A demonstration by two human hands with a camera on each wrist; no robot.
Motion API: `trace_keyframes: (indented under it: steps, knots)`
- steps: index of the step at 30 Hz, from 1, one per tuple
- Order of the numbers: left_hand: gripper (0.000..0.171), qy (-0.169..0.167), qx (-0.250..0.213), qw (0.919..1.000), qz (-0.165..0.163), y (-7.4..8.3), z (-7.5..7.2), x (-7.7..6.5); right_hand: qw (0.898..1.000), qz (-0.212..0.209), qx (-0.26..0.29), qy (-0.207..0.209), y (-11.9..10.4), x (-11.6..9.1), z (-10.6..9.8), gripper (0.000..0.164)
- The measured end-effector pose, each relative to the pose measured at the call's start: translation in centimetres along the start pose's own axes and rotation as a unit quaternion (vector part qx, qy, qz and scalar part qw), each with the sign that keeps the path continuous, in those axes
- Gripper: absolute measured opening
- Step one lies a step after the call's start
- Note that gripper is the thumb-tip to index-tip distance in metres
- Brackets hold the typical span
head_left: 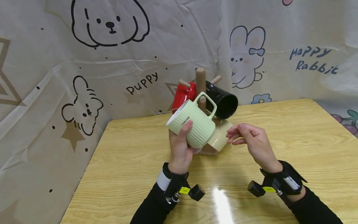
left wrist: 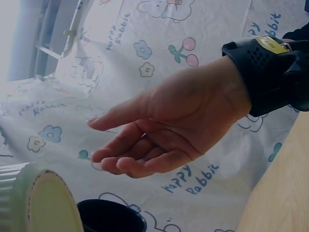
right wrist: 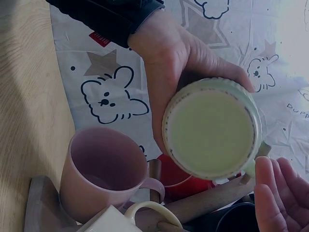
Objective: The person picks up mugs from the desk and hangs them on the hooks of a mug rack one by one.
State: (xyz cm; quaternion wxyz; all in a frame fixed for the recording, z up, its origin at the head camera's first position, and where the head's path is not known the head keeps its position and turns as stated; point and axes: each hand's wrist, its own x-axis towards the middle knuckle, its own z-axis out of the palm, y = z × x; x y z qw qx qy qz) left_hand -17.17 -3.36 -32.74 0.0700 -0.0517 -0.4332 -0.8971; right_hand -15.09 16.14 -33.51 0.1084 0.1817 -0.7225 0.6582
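Note:
A ribbed light-green mug (head_left: 197, 129) marked "concise" is in my left hand (head_left: 179, 154), which grips its side with the thumb across the front. It is tilted, its mouth to the left and its handle up toward a wooden mug tree (head_left: 200, 77). The mug's round base (right wrist: 212, 133) faces the camera in the right wrist view. My right hand (head_left: 255, 143) hovers to the right of the tree, fingers loosely bent with nothing in them. Its fingertips are close to a cream mug (head_left: 220, 137) low on the tree.
A red mug (head_left: 183, 96) and a glossy black mug (head_left: 223, 101) hang higher on the tree. A pink mug (right wrist: 104, 169) shows in the right wrist view. All stand on a wooden table (head_left: 126, 155), with a printed cloth (head_left: 134, 62) behind.

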Motion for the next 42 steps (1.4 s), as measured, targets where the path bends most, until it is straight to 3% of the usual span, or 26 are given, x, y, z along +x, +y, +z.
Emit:
trace_keyframes:
  steps: [6, 15, 22, 34, 42]
  knots:
    - [0.055, 0.019, -0.02, 0.9996, 0.011, -1.0, 0.4, 0.1, 1.0, 0.003, 0.002, -0.007, 0.0, 0.0, 0.2, 0.032]
    - [0.063, 0.02, -0.017, 0.9995, 0.017, -2.0, -0.1, 0.0, 1.0, 0.017, -0.006, -0.016, 0.1, 0.0, 0.5, 0.035]
    - [0.071, 0.042, 0.017, 0.9984, 0.033, -1.9, -0.1, 0.0, 0.999, 0.021, -0.007, -0.025, 0.3, 0.1, 0.7, 0.037]
    - [0.079, 0.06, 0.074, 0.9949, 0.032, -1.8, -0.5, -0.2, 0.999, 0.022, -0.017, -0.036, 0.4, 0.1, 0.7, 0.039]
    - [0.079, 0.049, 0.094, 0.9916, 0.074, -1.1, -0.8, -0.2, 0.999, 0.028, -0.032, -0.028, 0.2, 0.1, 0.3, 0.04]
